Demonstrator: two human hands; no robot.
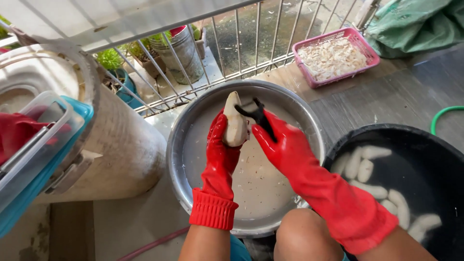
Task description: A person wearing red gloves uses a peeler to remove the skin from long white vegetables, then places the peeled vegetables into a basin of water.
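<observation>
I hold a pale, peeled, tapered root vegetable [235, 124] upright over the middle of a wide, round, shallow metal basin [193, 121]. My left hand [220, 140], in a red rubber glove, wraps around the lower half of the root from the left, fingers curled tight against its side. My right hand [273, 140], gloved in the same red, closes its fingers around a small black-handled peeler [253, 112], whose head rests against the upper right side of the root.

The basin beneath holds a thin layer of cloudy water speckled with small scraps of peel. Just to its right stands a round black plastic tub [348, 140] filled with water, and in it lie several more pale peeled roots [367, 169], some touching one another. Farther back on the right, well apart from my hands, a pink rectangular plastic basket [372, 55] with slotted sides sits on the floor, heaped with pale shavings [331, 58].

To my left stands a large, pale, round drum [121, 150], and against it a clear plastic box with a teal rim [29, 159] holding something red. Behind the basin runs a white metal railing [232, 48]; beyond it stand a dented metal bucket [181, 53] and small potted green plants [111, 60]. A green hose [442, 115] curves in at the right edge.
</observation>
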